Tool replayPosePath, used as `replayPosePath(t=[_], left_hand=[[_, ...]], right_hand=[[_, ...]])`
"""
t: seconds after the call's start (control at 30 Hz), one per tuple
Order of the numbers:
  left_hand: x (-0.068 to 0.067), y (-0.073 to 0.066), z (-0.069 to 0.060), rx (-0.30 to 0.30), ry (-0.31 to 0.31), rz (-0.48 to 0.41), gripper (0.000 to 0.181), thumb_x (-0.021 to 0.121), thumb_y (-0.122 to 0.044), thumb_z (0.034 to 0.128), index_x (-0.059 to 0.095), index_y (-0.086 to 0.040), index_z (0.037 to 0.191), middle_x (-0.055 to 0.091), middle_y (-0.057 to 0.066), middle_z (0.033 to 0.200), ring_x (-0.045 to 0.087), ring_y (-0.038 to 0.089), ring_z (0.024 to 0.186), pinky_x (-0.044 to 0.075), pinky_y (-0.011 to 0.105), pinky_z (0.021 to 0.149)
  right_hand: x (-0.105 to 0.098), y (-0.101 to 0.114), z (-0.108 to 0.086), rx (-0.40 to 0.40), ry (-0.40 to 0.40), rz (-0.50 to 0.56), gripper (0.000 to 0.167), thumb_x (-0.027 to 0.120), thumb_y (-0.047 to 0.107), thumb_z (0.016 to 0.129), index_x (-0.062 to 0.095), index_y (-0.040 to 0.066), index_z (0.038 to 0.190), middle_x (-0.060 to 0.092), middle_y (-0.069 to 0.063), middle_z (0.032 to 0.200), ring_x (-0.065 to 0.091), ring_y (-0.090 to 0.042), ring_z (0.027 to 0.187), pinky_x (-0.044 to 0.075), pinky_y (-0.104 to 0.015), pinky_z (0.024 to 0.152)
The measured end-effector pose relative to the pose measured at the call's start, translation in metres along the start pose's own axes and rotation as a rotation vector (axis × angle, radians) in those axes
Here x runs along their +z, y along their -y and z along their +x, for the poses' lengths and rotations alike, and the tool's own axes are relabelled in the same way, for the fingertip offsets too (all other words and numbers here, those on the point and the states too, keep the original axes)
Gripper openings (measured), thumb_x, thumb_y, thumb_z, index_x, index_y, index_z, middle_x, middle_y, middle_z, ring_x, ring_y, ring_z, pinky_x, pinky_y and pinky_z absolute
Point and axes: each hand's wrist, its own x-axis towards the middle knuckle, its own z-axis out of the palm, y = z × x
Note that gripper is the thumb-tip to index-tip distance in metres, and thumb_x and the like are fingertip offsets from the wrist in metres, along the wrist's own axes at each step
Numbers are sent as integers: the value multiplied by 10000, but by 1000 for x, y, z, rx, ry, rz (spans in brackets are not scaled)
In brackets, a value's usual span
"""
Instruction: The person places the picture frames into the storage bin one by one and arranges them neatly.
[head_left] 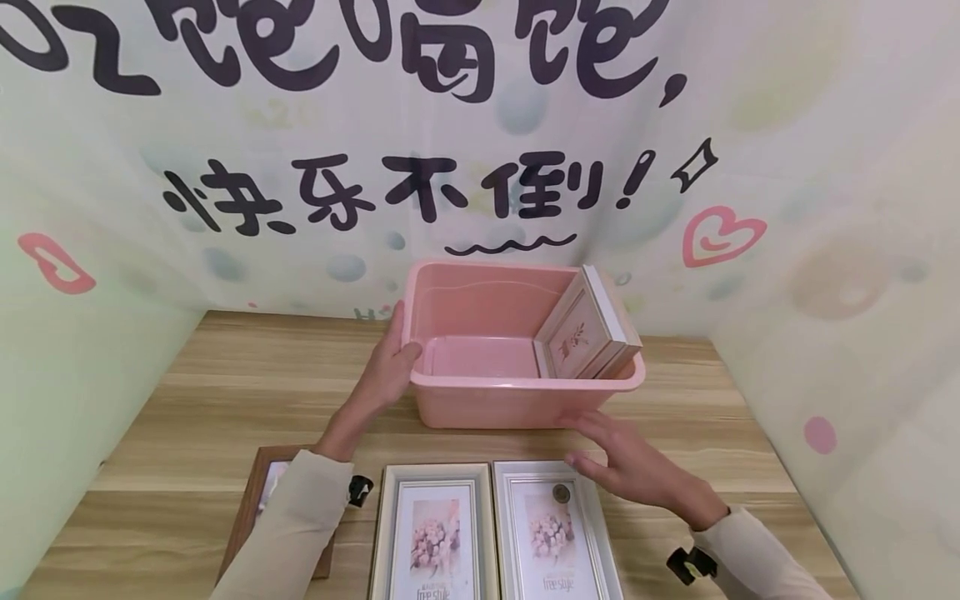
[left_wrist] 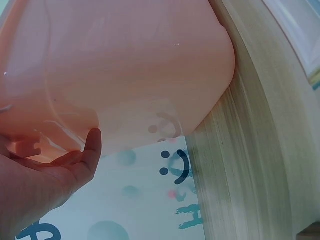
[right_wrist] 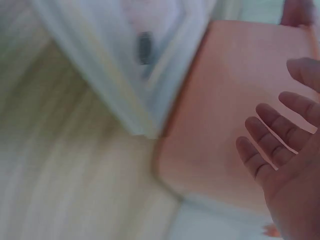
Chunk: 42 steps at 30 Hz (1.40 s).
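A pink bin (head_left: 495, 406) stands at the back of the table, with several light picture frames (head_left: 576, 335) leaning at its right end. My left hand (head_left: 390, 362) grips the bin's left rim, thumb over the edge; in the left wrist view the hand's (left_wrist: 55, 182) fingers curl at the pink wall (left_wrist: 130, 65). My right hand (head_left: 633, 467) is at the bin's front right, fingers extended. In the right wrist view that hand (right_wrist: 292, 165) has its fingers straight and spread beside the pink wall (right_wrist: 215, 100); whether they touch it I cannot tell.
Two light frames with flower prints, one left (head_left: 401, 533) and one right (head_left: 510, 533), lie in front of the bin. A small round dark object (head_left: 561, 493) is on the right one. A brown frame (head_left: 242, 521) lies partly under my left sleeve. Printed cloth (head_left: 450, 125) hangs behind.
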Motion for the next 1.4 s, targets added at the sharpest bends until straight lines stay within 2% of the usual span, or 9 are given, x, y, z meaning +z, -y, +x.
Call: replayPosePath(t=[0.3, 0.47, 0.6, 0.73, 0.83, 1.07, 1.2, 1.3, 1.4], left_hand=[[2, -1, 1, -16, 0, 11, 740, 327, -34, 988, -79, -145, 1597, -2, 77, 1669, 164, 311, 1500, 212, 484, 1197], [3, -1, 1, -12, 4, 7, 743, 325, -30, 986, -82, -146, 1596, -5, 81, 1668, 178, 325, 1493, 225, 492, 1191], [2, -1, 2, -10, 2, 7, 744, 327, -35, 986, -79, -152, 1597, -2, 76, 1668, 199, 331, 1486, 229, 490, 1191], [2, -2, 2, -12, 0, 2, 747, 328, -33, 982, -78, -153, 1598, 3, 79, 1667, 217, 337, 1478, 238, 489, 1189], [2, -2, 1, -18, 4, -3, 747, 329, -35, 986, -83, -160, 1597, -1, 79, 1667, 235, 344, 1467, 258, 495, 1179], [1, -1, 1, -29, -5, 3, 748, 328, -43, 985, -84, -166, 1597, 9, 75, 1668, 234, 335, 1472, 252, 487, 1183], [0, -2, 0, -28, -6, 11, 749, 326, -42, 982, -85, -163, 1597, 6, 77, 1668, 232, 334, 1473, 257, 497, 1180], [0, -1, 0, -29, -11, 10, 751, 330, -36, 979, -74, -164, 1599, 18, 80, 1668, 252, 346, 1464, 273, 500, 1172], [0, -1, 1, -25, -10, 5, 749, 329, -31, 981, -72, -162, 1600, 23, 80, 1668, 252, 355, 1465, 279, 502, 1168]], right_hand=[[36, -25, -13, 87, 158, 106, 615, 730, 273, 883, 528, -3, 1394, 542, -176, 1404, 487, -390, 1305, 421, -580, 1029], [44, -32, -15, 123, 195, 97, 651, 745, 304, 861, 531, 8, 1400, 572, -133, 1389, 494, -373, 1293, 412, -568, 1047], [49, -36, -14, 119, 204, 70, 534, 754, 302, 854, 627, 59, 1313, 633, -41, 1272, 543, -267, 1206, 457, -497, 1012], [54, -40, -13, 88, 189, 54, 299, 752, 266, 868, 723, 148, 1141, 636, 59, 1114, 562, -145, 1064, 489, -414, 937], [57, -42, -13, 80, 162, 64, 207, 750, 231, 871, 735, 190, 1074, 632, 89, 1074, 563, -122, 1033, 494, -406, 918], [52, -42, -11, 67, 146, 106, 218, 747, 212, 872, 727, 191, 1089, 664, 84, 1095, 594, -115, 1044, 506, -387, 921], [44, -41, -9, 71, 134, 221, 228, 755, 178, 867, 714, 192, 1091, 706, 73, 1068, 625, -65, 974, 530, -311, 862], [37, -41, -7, 101, 155, 313, 214, 746, 198, 882, 705, 206, 1092, 713, 77, 1047, 614, -27, 933, 524, -255, 830], [31, -40, -5, 126, 176, 359, 226, 749, 227, 882, 704, 203, 1101, 713, 70, 1048, 610, -20, 930, 521, -243, 832]])
